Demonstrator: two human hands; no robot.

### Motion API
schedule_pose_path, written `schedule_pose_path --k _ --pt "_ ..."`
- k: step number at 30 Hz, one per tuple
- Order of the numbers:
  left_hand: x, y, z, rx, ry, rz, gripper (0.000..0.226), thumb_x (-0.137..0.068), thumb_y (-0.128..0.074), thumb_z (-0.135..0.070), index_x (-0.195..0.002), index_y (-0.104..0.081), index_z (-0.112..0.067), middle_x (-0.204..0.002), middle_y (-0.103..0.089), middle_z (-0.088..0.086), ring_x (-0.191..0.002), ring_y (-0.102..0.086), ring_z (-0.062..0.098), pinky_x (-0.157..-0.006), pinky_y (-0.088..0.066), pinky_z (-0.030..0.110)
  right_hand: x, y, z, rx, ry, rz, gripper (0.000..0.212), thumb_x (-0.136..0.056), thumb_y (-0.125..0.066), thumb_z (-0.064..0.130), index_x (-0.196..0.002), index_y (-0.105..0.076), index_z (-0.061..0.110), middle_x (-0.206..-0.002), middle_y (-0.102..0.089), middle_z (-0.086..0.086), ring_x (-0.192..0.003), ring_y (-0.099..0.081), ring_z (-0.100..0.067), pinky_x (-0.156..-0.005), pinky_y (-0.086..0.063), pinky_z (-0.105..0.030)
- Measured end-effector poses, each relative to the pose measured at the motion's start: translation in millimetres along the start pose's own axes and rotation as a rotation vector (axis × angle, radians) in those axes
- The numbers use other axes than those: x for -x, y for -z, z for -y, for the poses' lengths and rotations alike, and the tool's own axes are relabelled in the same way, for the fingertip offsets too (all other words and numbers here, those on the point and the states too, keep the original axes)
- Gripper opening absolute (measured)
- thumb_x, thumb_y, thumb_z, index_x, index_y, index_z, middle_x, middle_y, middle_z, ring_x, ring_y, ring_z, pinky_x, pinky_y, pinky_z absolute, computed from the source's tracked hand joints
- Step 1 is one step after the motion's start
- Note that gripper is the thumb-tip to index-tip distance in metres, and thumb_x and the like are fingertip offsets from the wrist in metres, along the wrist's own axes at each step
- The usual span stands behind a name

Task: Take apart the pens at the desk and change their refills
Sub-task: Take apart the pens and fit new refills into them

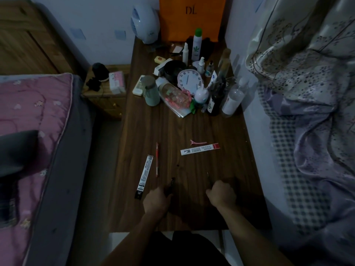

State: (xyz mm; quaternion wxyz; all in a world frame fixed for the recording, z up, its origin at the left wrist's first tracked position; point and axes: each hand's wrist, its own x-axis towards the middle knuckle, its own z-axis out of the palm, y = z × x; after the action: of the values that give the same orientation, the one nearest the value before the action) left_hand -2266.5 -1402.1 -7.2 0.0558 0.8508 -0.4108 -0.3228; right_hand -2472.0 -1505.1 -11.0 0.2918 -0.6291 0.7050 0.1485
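My left hand (156, 200) is closed around a dark pen barrel (171, 186) whose end sticks out past the fingers. My right hand (221, 194) grips a thin refill (209, 177) that points up and away from the fist. A red pen (157, 159) lies lengthwise on the brown desk (192, 131), left of centre. Beside it lies a long refill packet with a black end (144, 176). A second refill packet with a red end (199, 149) lies crosswise to the right.
A pink hair clip (197, 142) lies just behind the red-ended packet. Bottles, a pink clock (190, 81), a green tumbler (151, 91) and an orange bag (192, 18) crowd the desk's far half. A bed (38, 131) stands left, bedding hangs right.
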Motion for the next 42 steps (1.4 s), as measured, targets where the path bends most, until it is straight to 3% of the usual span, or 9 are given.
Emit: schedule_pose_path --k 7,12,16,21,27,29,34,39,42 --pt "0 -1 3 0.045 0.024 0.017 0.044 -0.077 -0.067 -0.052 -0.117 -0.065 -0.034 -0.101 -0.075 -0.001 -0.094 -0.071 0.023 -0.076 -0.056 0.033 6 -2 2 -0.335 0.043 0.118 0.027 -0.088 -0.062 0.035 -0.068 -0.066 0.016 -0.064 -0.068 0.000 -0.054 -0.065 -0.011 -0.045 -0.042 -0.020" --pt "1 5 -5 0.091 0.043 0.007 0.036 -0.080 -0.063 -0.051 -0.105 -0.069 -0.026 -0.092 -0.075 0.001 -0.086 -0.072 0.022 -0.068 -0.055 0.030 11 6 13 -0.515 0.087 0.110 0.013 -0.086 -0.067 0.027 -0.074 -0.069 0.023 -0.071 -0.073 0.000 -0.065 -0.070 -0.012 -0.059 -0.055 -0.025" --pt "4 9 -24 0.341 -0.026 -0.004 0.028 -0.090 -0.059 -0.045 -0.088 -0.071 -0.020 -0.081 -0.074 -0.003 -0.074 -0.070 0.012 -0.071 -0.059 0.036 20 8 23 -0.613 0.156 0.177 0.008 -0.085 -0.070 0.023 -0.079 -0.069 0.029 -0.075 -0.073 0.004 -0.061 -0.070 -0.006 -0.047 -0.047 -0.015" --pt "7 20 -44 0.666 -0.062 0.133 0.026 -0.092 -0.059 -0.042 -0.095 -0.076 -0.022 -0.087 -0.077 -0.007 -0.080 -0.072 0.002 -0.079 -0.059 0.033 33 6 40 -0.591 0.340 0.220 0.010 -0.084 -0.070 0.025 -0.076 -0.071 0.030 -0.072 -0.072 0.013 -0.065 -0.067 0.003 -0.051 -0.045 -0.010" --pt "4 30 -44 0.748 -0.060 0.081 0.021 -0.092 -0.060 -0.033 -0.080 -0.076 -0.025 -0.076 -0.076 -0.003 -0.073 -0.072 0.013 -0.067 -0.054 0.032 32 10 55 -0.549 0.479 0.273 0.018 -0.089 -0.067 0.022 -0.078 -0.070 0.036 -0.077 -0.072 0.017 -0.076 -0.068 0.006 -0.058 -0.047 -0.012" --pt "2 33 -42 0.786 -0.033 0.072 0.023 -0.094 -0.059 -0.031 -0.081 -0.074 -0.020 -0.076 -0.075 0.002 -0.072 -0.072 0.019 -0.066 -0.055 0.035 28 11 60 -0.562 0.483 0.307 0.010 -0.087 -0.067 0.026 -0.081 -0.074 0.031 -0.080 -0.074 0.012 -0.075 -0.070 -0.001 -0.062 -0.052 -0.019" --pt "1 40 -36 0.778 0.025 -0.019 0.023 -0.098 -0.054 -0.023 -0.077 -0.064 -0.019 -0.065 -0.067 -0.004 -0.056 -0.063 -0.003 -0.049 -0.042 0.008 6 9 78 -0.525 0.408 0.342 0.010 -0.085 -0.068 0.033 -0.077 -0.074 0.033 -0.081 -0.074 0.013 -0.076 -0.068 0.000 -0.067 -0.049 -0.021" --pt "-1 44 -24 0.798 0.096 -0.009 0.021 -0.099 -0.052 -0.023 -0.082 -0.063 -0.019 -0.074 -0.069 -0.001 -0.068 -0.065 0.014 -0.063 -0.051 0.025 -22 3 100 -0.368 0.329 0.201 0.018 -0.090 -0.068 0.026 -0.080 -0.062 0.040 -0.083 -0.063 0.019 -0.080 -0.061 0.001 -0.063 -0.045 -0.015" --pt "-5 45 -16 0.785 0.096 -0.004 0.020 -0.098 -0.053 -0.023 -0.083 -0.066 -0.018 -0.072 -0.068 -0.003 -0.065 -0.063 0.011 -0.068 -0.050 0.033 -29 -2 111 -0.271 0.301 0.114 0.017 -0.090 -0.069 0.027 -0.088 -0.060 0.041 -0.083 -0.060 0.019 -0.081 -0.061 0.000 -0.060 -0.046 -0.016"
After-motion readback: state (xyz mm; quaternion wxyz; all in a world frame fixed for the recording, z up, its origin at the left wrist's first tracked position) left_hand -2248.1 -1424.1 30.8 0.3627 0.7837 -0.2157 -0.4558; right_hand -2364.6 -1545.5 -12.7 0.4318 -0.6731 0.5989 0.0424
